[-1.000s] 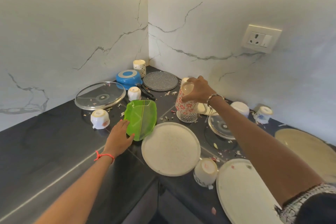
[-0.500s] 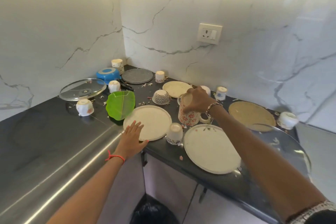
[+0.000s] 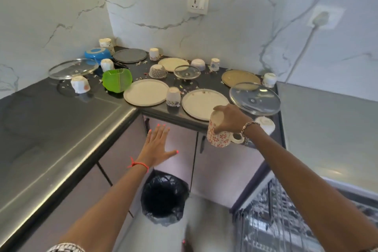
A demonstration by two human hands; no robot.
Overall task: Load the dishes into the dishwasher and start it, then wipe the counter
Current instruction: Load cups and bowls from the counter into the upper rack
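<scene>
Red-flowered white mug [image 3: 219, 138] hangs just past the tabletop [image 3: 61, 120] edge, gripped by its top in the right hand [image 3: 230, 117]; the left hand [image 3: 158, 145] is spread flat and empty. A top-only hold could slip, letting the mug fall and shatter.

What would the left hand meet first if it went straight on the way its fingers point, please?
Probably the cabinet door below the counter edge; the left hand points there. Depth is unclear, so possibly the edge.

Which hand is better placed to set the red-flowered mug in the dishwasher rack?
Right: the right hand grips the mug from above, nearer the rack. The left hand is open, empty, farther away.
</scene>
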